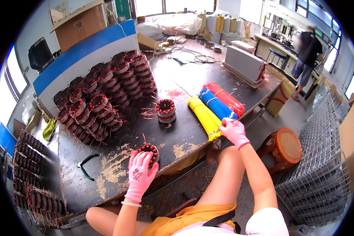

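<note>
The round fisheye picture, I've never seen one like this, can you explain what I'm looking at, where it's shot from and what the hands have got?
It comes from a wide-angle camera worn on a person's head, looking down at their own gloved hands, so straight edges bend near the rim. The person sits at a dark worktable. Their left hand rests on a round coil part wound with copper wire at the table's near edge. Their right hand grips the end of a yellow wire bundle; blue and red bundles lie beside it. A big stack of the same coil parts sits further back, two more stand in the middle, and green-handled pliers lie to the left. Another person stands far off.
</note>
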{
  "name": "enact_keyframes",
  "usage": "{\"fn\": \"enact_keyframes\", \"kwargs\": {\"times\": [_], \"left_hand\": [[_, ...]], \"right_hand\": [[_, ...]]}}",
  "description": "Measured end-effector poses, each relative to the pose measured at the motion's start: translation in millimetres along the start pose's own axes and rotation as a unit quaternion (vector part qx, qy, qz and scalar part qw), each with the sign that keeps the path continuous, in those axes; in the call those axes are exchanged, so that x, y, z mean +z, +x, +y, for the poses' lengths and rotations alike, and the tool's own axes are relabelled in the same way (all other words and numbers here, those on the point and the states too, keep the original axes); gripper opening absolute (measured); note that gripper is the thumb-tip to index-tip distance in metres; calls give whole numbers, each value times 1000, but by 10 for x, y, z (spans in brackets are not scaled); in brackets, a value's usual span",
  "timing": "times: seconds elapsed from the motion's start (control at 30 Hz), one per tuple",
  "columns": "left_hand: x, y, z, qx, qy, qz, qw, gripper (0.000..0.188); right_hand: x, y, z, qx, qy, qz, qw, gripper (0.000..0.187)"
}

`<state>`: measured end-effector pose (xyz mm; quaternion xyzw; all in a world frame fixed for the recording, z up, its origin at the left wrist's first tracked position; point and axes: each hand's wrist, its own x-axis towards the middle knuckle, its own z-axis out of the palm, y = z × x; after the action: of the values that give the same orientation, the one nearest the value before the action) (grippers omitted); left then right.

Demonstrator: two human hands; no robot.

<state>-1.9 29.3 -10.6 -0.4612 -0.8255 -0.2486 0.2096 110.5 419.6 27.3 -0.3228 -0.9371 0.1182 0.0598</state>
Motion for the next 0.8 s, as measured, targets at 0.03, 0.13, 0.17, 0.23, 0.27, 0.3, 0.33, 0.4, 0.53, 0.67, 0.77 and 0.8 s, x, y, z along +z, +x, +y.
{"fn": "enact_keyframes", "kwargs": {"times": [0.03,0.13,0.17,0.23,0.27,0.3,0.33,0.4,0.53,0.67,0.77,0.8], "left_hand": [[32,19,16,-11,9,-10,1000,47],[121,61,38,-36,17,-33,999,47],[142,69,34,-40,20,-40,998,47],[177,112,44,-34,29,-38,998,46],[158,127,55,-38,17,-43,998,45],[142,95,30,-37,18,-48,998,44],[117,81,20,-33,18,-49,998,43],[18,75,54,-31,-8,-65,997,45],[-215,-8,65,-34,19,-82,996,49],[-162,-25,118,-55,34,-47,997,60],[8,-37,119,-57,61,-21,996,58],[26,-55,108,-64,52,-31,996,57]], "right_hand": [[-1,-5,13,-7,0,18,1000,26],[23,6,30,-22,13,69,997,22],[12,22,33,-16,21,73,997,22],[-94,35,33,3,53,60,997,21],[-81,77,48,5,78,50,996,21],[-37,126,62,7,103,39,994,22],[-49,165,89,10,127,34,991,22],[-54,202,147,27,142,-4,989,26],[-131,95,94,34,124,20,991,24],[-49,1,33,-7,94,95,991,23],[-21,20,-78,-47,10,134,990,19],[-67,24,-118,-47,-18,139,989,17]]}}
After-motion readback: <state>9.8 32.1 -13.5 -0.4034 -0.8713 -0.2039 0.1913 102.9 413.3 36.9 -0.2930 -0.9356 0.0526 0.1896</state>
